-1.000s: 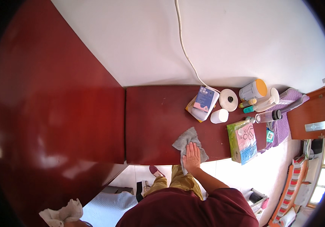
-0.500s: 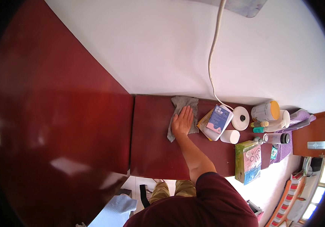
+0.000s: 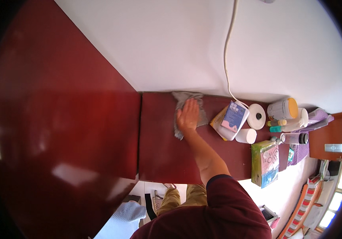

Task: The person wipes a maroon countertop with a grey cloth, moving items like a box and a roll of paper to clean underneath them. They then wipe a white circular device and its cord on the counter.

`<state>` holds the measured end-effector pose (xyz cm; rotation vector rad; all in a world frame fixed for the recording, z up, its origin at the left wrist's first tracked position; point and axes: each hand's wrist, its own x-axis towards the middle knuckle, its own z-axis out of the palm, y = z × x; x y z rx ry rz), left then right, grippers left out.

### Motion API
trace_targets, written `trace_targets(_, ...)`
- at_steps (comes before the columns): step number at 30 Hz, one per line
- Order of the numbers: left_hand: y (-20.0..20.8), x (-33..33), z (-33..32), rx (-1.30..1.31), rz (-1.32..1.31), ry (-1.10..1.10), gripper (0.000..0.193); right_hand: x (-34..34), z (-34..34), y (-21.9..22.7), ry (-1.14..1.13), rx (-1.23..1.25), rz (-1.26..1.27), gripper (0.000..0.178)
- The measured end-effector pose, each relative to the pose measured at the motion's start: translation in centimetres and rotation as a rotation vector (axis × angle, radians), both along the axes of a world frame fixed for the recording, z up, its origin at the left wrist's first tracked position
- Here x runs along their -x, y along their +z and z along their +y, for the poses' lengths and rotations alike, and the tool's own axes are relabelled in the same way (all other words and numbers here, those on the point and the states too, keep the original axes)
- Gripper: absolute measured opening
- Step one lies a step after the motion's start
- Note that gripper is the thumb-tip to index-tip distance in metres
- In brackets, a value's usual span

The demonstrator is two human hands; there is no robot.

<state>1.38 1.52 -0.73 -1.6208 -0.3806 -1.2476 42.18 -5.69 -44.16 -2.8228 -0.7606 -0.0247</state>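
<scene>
My right hand (image 3: 188, 115) lies flat on a grey cloth (image 3: 201, 115), fingers stretched forward, pressing it against the dark red tabletop (image 3: 167, 159). The cloth is crumpled and spreads out beyond the fingers toward the wall and on both sides of the hand. To the right of it, a blue and pink booklet or box (image 3: 233, 116) rests on a white object with a yellowish item beneath. My left hand is outside the picture.
A white lid (image 3: 256, 116) with a black knob, a white cylinder (image 3: 246, 136), a yellow-lidded tub (image 3: 283, 108), a clear bottle (image 3: 296, 138) and a green packet (image 3: 264, 163) crowd the right side. A white cable (image 3: 226, 55) hangs along the wall. A tall red panel (image 3: 67, 111) stands left.
My right hand and the cloth have moved slightly left and toward the wall along the tabletop. The view has also shifted a little.
</scene>
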Motion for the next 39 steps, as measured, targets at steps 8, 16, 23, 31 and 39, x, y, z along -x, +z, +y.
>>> trace_targets(8, 1.0, 0.5, -1.0, -0.006, -0.06, -0.083, 0.021, 16.1, -8.1, 2.7, 0.466, 0.021, 0.216, 0.064)
trace_targets(16, 0.8, 1.1, -1.2, 0.028, -0.069, -0.077, 0.021, 21.1, -22.4, 3.0, 0.548, 0.077, 0.245, 0.063)
trace_targets(23, 0.8, 1.8, -1.0, 0.006, -0.018, 0.01, 0.018, 17.8, -12.3, 3.3, 0.37, 0.063, 0.229, 0.063)
trace_targets(31, 0.1, 1.5, -0.1, 0.023, 0.022, 0.092, 0.015, 10.9, 3.7, 1.2, 0.45, -0.052, 0.17, 0.064)
trace_targets(39, 0.0, 1.5, -0.1, 0.0, 0.057, 0.116, 0.011, 5.4, 12.9, 0.3, 0.436, -0.046, 0.139, 0.063)
